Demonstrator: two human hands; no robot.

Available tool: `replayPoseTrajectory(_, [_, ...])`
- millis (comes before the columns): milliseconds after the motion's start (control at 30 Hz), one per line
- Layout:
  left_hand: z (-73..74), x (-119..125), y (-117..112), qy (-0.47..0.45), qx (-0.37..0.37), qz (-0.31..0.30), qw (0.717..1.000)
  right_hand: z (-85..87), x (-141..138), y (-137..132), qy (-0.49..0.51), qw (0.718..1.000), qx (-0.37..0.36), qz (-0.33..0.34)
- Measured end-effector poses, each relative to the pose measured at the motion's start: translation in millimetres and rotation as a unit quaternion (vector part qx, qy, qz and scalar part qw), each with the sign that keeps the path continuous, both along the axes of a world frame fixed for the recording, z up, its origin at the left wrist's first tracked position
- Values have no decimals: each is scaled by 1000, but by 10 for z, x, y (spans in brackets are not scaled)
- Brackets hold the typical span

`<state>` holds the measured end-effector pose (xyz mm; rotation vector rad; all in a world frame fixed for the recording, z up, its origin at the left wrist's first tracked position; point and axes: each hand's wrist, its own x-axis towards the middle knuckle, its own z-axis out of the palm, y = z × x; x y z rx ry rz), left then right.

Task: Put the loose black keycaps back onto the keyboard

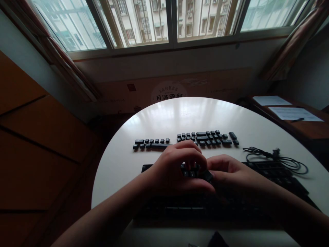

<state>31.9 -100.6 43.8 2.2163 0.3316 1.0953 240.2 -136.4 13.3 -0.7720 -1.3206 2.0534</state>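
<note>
A black keyboard (185, 211) lies near the front of the round white table, partly covered by both hands and deep in shadow. My right hand (231, 169) pinches a dark keycap (207, 176) between thumb and fingers. My left hand (177, 164) arches over the keyboard from the left, fingers bent downward and thumb spread away from them, close to that same keycap. Through the gap in the left hand several small keys (189, 174) show. Loose black keycaps stand in rows behind the hands, with a long bar-shaped key (158, 146) among the left group.
More loose keycaps (212, 137) stand at the back right of the table (113, 171). A coiled black cable (280, 157) lies to the right. Papers (295, 114) and a pen (297, 120) rest on a brown desk beyond. A dark object (217, 239) shows at the near edge.
</note>
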Motion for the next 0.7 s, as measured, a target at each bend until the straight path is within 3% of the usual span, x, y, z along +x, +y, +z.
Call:
replayPoseTrajectory(300, [-75,35,-34,-17,4,9,1000,-16,1,-4,-10,1000,6,3])
replayPoseTrajectory(700, [-57,22,-35,-23,7,12,1000,34,-15,-23,-17,1000,-16,-2])
